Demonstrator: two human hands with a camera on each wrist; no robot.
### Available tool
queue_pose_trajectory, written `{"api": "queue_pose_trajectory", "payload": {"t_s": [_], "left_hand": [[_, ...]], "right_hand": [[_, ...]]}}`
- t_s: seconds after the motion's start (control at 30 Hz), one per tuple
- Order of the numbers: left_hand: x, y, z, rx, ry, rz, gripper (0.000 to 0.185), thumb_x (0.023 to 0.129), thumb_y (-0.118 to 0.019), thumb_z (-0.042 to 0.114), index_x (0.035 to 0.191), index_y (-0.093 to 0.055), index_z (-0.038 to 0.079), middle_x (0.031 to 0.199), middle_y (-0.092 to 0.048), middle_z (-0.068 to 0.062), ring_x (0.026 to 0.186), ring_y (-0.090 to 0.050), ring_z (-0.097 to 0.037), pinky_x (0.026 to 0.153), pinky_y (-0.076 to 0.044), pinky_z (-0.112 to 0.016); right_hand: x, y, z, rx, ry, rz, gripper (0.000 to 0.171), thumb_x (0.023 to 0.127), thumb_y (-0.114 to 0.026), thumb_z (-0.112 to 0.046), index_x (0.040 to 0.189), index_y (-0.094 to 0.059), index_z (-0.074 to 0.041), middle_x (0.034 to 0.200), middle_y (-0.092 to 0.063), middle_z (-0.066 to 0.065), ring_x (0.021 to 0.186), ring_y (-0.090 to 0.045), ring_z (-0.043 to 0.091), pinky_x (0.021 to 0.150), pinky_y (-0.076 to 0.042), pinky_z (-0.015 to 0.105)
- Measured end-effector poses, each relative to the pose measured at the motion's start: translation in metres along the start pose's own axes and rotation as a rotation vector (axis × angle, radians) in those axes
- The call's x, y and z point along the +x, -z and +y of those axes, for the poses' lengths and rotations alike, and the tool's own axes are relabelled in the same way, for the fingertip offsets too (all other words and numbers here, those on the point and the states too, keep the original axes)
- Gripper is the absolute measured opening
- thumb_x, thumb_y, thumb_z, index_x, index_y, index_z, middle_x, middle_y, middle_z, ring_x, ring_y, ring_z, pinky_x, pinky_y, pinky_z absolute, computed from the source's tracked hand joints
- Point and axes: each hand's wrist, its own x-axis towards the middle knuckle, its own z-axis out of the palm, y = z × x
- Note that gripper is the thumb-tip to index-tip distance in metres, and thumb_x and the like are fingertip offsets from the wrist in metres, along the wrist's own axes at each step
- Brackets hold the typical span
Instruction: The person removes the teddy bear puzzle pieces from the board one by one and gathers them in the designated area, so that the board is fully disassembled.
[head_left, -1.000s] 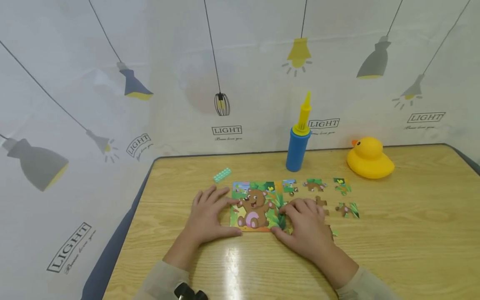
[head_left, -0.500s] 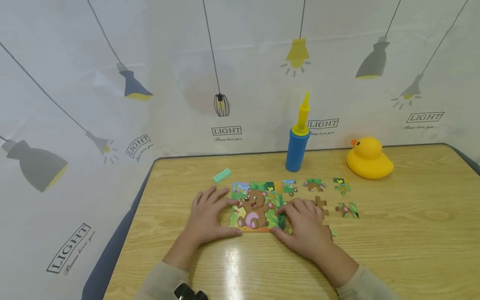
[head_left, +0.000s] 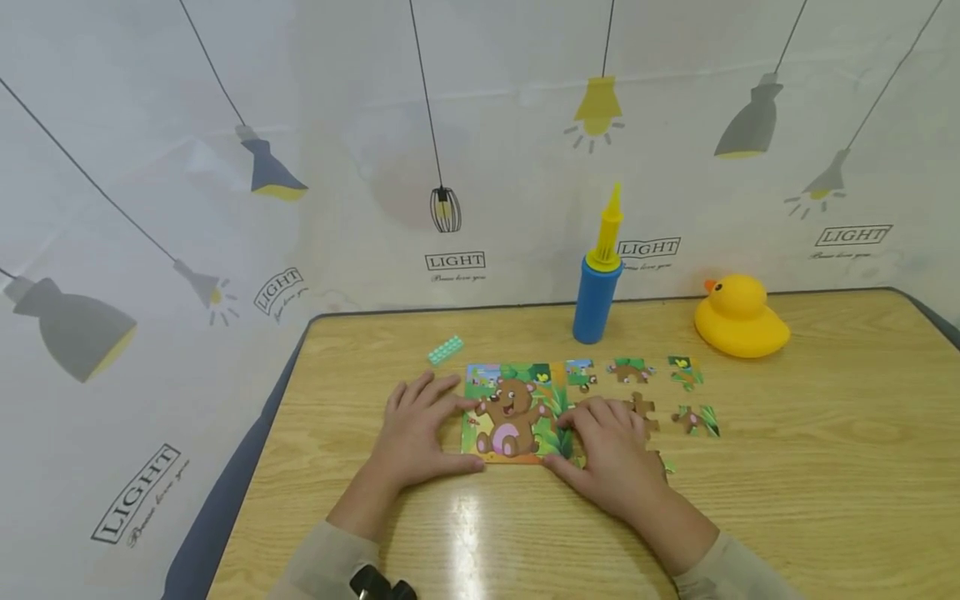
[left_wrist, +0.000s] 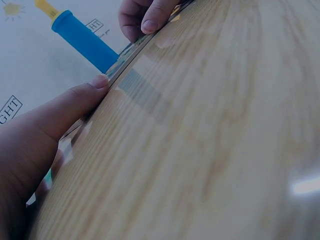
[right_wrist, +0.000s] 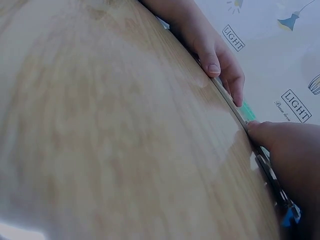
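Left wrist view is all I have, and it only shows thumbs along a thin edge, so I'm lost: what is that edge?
Observer: It's a bear puzzle, partly assembled on the table.
Operator: Where does each hand sit?
Observer: The left hand presses its left edge; the right hand covers its right side.
Operator: Any pieces left out?
Observer: Yes, loose pieces lie right of the puzzle, near a yellow duck.

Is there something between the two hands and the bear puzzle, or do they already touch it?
Nothing visible stands between them. The left hand rests against the left edge of the bear puzzle, thumb at its near edge. The right hand lies on the puzzle's right part, thumb at the same near edge.
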Motion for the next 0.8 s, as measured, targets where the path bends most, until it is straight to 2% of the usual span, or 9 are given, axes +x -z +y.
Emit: {"api": "queue_pose_trajectory", "payload": {"t_s": [0.2,0.37,0.67,0.8], "left_hand": [[0.0000,-0.0003,0.0003,0.010,0.003,-0.010,0.089,0.069,-0.075,0.089,0.142,-0.066,0.040,0.169,-0.040,0.001,0.159,-0.023,-0.039,0.124,-0.010,-0.071],[0.0001,0.0002,0.0008,0.004,0.001,-0.004,0.088,0.069,-0.076,0.088,0.142,-0.067,0.039,0.169,-0.040,0.001,0.159,-0.023,-0.040,0.124,-0.010,-0.071],[0.0003,0.0008,0.0005,0.004,0.006,-0.010,0.088,0.069,-0.076,0.089,0.142,-0.066,0.040,0.170,-0.039,0.001,0.160,-0.022,-0.039,0.124,-0.009,-0.070],[0.0003,0.0011,0.0006,0.006,0.005,-0.009,0.088,0.069,-0.076,0.089,0.142,-0.066,0.040,0.170,-0.039,0.001,0.160,-0.022,-0.039,0.124,-0.009,-0.070]], "right_hand": [[-0.0007,-0.0004,0.0002,0.006,0.015,0.018,0.047,0.086,-0.088,-0.050,0.114,-0.069,-0.018,0.117,-0.061,0.001,0.120,-0.050,0.034,0.098,-0.033,0.057],[-0.0018,0.0011,-0.0003,0.009,0.060,0.074,0.051,0.082,-0.092,-0.048,0.113,-0.067,-0.016,0.117,-0.064,0.003,0.118,-0.052,0.034,0.098,-0.034,0.057],[-0.0023,-0.0003,0.0002,0.036,0.130,0.154,0.052,0.076,-0.099,-0.038,0.109,-0.065,-0.016,0.113,-0.069,0.001,0.114,-0.056,0.032,0.101,-0.034,0.060],[-0.0019,-0.0011,0.0012,0.069,0.152,0.187,0.047,0.075,-0.100,-0.033,0.105,-0.068,-0.017,0.108,-0.073,-0.002,0.112,-0.057,0.030,0.103,-0.034,0.060]]}}
